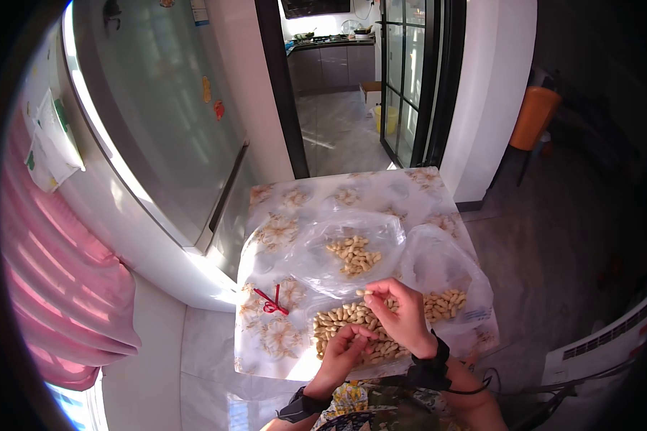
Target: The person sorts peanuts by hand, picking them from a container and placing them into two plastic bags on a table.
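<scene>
My right hand (402,316) is raised over a pile of peanuts in their shells (338,318), with one peanut (363,292) pinched between thumb and fingertips. Lower and to the left, my left hand (343,355) rests low over the same pile, its thumb and fingers drawn together. Whatever it holds, if anything, is too small to make out. Beyond my hands lies a clear plastic bag (313,248) with a smaller heap of peanuts (354,256) on it. Another clear bag (438,262) at the right has more peanuts (446,305) in it.
A red tie (272,302) lies on the flower-patterned tablecloth (280,341), left of the pile. The fridge (172,129) stands close on the left. Behind the table, a doorway with a glass door (407,86) leads to a kitchen. An orange chair (535,115) is at the right.
</scene>
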The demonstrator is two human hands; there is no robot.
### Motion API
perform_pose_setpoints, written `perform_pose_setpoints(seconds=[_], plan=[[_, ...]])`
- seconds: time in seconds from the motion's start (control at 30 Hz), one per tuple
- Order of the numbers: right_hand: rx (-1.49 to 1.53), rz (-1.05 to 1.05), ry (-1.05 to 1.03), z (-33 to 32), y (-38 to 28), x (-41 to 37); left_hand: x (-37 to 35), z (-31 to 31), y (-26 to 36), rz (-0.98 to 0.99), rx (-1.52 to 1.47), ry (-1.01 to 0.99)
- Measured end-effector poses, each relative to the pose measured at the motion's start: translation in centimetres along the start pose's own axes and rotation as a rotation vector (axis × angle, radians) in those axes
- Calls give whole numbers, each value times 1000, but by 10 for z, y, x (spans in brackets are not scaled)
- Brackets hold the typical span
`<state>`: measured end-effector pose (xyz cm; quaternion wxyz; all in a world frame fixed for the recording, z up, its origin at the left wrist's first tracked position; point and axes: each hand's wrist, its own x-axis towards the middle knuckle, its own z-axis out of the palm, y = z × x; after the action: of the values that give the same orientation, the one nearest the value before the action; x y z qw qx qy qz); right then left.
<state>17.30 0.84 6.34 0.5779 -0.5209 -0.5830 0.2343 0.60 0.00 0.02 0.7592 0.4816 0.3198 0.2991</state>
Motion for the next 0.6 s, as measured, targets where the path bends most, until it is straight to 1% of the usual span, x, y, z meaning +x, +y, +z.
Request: perform_pose_setpoints(seconds=[0.03,0.1,0.23,0.27,0.3,0.37,0.43,0.47,0.5,0.53,0.6], plan=[[2,-1,1,2,-1,7,0,1,1,0,2,1],[-11,-50,31,5,2,20,-1,7,2,33,-34,67],[-50,-38,-30,8,1,30,0,6,3,45,-14,85],[-67,-46,-66,8,7,23,-2,8,6,51,-48,97],[-79,-83,-55,10,3,17,-2,9,8,60,-83,107],[-118,-66,-185,7,4,-3,-2,7,6,86,-50,110],[-143,-93,-279,7,9,-24,-4,6,5,8,-149,141],[-161,-131,-283,7,11,-33,-3,7,2,-23,-120,197],[-179,-169,-286,9,14,-42,-3,6,0,-18,-113,193],[-209,-257,-267,9,21,-50,-2,5,0,-30,-117,186],[-230,-250,-255,8,19,-58,-3,6,1,-59,-114,169]])
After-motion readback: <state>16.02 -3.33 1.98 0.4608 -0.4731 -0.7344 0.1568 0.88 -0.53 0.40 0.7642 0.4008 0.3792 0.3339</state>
